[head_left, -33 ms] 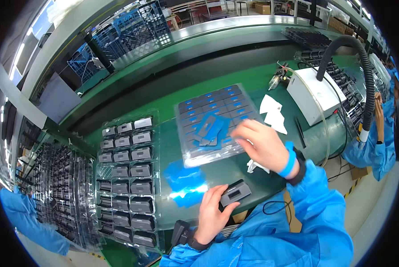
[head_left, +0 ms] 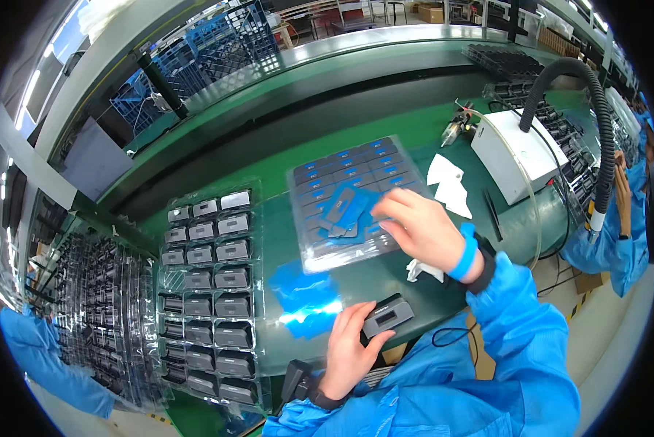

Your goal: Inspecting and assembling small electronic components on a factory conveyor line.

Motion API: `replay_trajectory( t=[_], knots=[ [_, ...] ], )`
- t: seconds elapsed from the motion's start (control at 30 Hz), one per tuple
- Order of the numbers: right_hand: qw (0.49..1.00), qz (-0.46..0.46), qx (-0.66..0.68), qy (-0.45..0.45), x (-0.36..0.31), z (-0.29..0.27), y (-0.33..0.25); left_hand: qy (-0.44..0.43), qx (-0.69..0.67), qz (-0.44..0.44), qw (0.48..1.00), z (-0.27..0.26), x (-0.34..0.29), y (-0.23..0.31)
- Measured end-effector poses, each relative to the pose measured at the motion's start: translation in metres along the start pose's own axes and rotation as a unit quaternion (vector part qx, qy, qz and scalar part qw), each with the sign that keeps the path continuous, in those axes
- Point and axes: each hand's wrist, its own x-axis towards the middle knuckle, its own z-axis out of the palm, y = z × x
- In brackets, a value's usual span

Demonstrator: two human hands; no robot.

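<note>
My left hand [head_left: 350, 348] grips a dark grey plastic housing [head_left: 389, 316] with a rectangular window, held near the bench's front edge. My right hand [head_left: 418, 230] is above the right side of a clear tray [head_left: 319, 261]; its thumb and fingers are bent together, and anything between them is too hidden to make out. Beside those fingertips, loose blue film pieces [head_left: 345, 211] with cut-out windows lie piled on the tray. Under them sit rows of flat grey parts with blue marks [head_left: 350, 173].
To the left, a clear blister tray [head_left: 257, 247] holds rows of grey housings [head_left: 232, 305], next to stacked trays [head_left: 108, 313]. Blue film [head_left: 303, 298] lies on the bench. White wipes [head_left: 451, 191], tweezers [head_left: 493, 215] and a white box [head_left: 512, 156] with a black hose [head_left: 604, 131] are at right.
My right hand has shifted slightly left and away from me, over the tray's edge. The left hand and its housing have hardly moved.
</note>
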Motion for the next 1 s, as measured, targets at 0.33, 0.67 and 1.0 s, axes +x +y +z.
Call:
replay_trajectory(
  t=[0.33, 0.67, 1.0],
  knots=[
    [0.987, -0.045, -0.072, -0.134, 0.053, 0.069, 0.049, -0.004, -0.006, 0.017, 1.0, -0.013, -0.006, -0.012],
    [0.987, 0.007, -0.014, -0.161, 0.065, 0.065, 0.058, -0.011, -0.003, 0.011, 1.0, -0.011, -0.007, -0.009],
    [0.988, 0.081, 0.107, -0.07, 0.06, 0.035, 0.055, -0.004, 0.014, 0.015, 1.0, -0.01, -0.013, -0.004]
  ],
)
